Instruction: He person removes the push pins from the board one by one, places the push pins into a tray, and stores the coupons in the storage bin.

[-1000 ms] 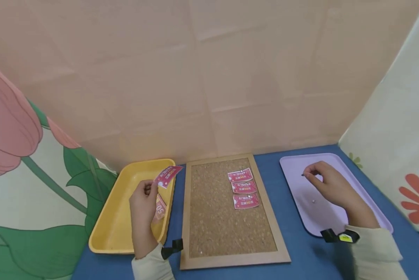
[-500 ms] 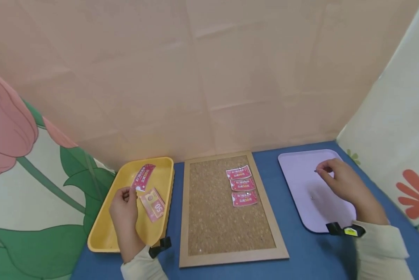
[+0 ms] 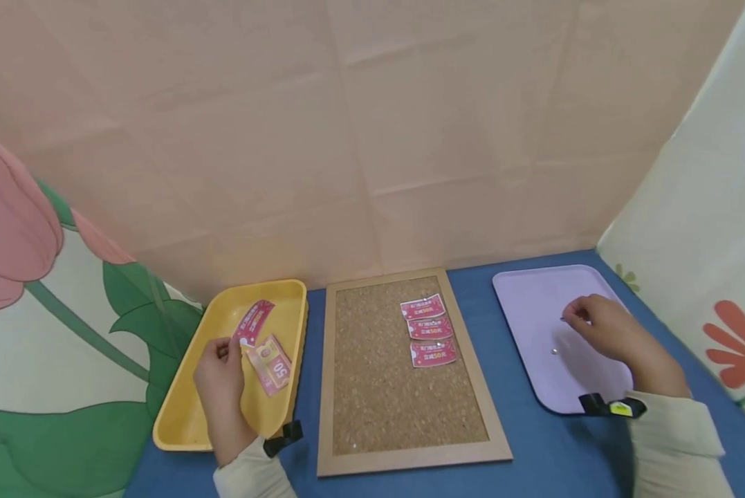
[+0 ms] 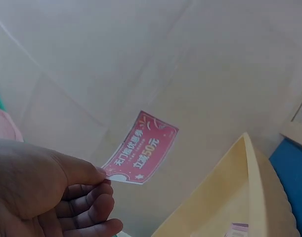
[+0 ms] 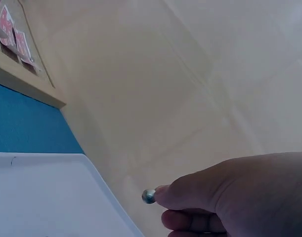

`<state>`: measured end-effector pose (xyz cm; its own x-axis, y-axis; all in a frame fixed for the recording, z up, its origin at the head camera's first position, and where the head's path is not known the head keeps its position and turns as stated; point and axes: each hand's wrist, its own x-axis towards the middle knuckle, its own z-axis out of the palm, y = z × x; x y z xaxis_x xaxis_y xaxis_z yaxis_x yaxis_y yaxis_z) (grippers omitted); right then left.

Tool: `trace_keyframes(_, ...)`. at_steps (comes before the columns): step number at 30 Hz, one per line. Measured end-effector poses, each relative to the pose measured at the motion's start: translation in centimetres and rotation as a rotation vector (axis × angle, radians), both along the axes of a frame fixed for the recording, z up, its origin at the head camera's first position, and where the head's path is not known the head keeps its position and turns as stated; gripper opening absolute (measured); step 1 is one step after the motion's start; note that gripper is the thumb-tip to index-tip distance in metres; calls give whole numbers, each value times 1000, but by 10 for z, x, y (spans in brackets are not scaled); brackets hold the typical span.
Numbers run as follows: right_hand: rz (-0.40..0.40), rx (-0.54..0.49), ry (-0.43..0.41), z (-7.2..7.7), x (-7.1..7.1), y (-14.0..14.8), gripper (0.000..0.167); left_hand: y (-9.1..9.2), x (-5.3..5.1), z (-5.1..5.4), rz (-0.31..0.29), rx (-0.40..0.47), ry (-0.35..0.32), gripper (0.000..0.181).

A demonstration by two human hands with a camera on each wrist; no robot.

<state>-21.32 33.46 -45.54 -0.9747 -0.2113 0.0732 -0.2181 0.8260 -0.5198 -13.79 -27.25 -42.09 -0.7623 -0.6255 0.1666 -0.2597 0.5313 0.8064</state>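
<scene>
My left hand point(image 3: 219, 380) pinches one end of a pink coupon point(image 4: 143, 150) between thumb and forefinger, above the yellow tray point(image 3: 182, 408). Beneath it in that tray lies a paler pink and yellow slip point(image 3: 271, 365) marked 50. Over the purple tray point(image 3: 528, 297), my right hand point(image 3: 611, 332) holds a small thumbtack with a round, shiny metal head point(image 5: 148, 196) at its fingertips; its point is hidden. Another small shiny tack point(image 3: 555, 351) lies on the purple tray. On the cork board point(image 3: 403, 408), three pink coupons point(image 3: 431, 328) form a column at the upper right.
The wood-framed board lies between the two trays on a blue cloth point(image 3: 481, 311). A tiny shiny spot point(image 3: 355, 446) shows near the board's lower left corner. A beige sheet point(image 3: 372, 138) rises behind, and printed flower panels point(image 3: 671, 228) stand at both sides.
My left hand has moved left over the yellow tray, and its coupon has turned more upright, uncovering the paler slip. My right hand has shifted right, then slightly down, still pinching the tack.
</scene>
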Motion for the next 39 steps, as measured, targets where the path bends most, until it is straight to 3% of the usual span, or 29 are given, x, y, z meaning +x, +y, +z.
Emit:
trace_keyframes(19, 13, 7, -84, -6, -3, 0, 23, -9, -2, -14, -9, -46, -114, 34)
trace_keyframes(25, 28, 15, -76, -5, -2, 3, 25, -10, -3, -15, -3, -61, -134, 33)
trace_keyframes(33, 35, 11, -51, -8, -2, 3, 24, -10, -1, -16, -43, -92, -172, 36)
trace_keyframes(39, 19, 0, -78, -7, -2, 0, 29, -8, -1, -14, -54, -56, -186, 42)
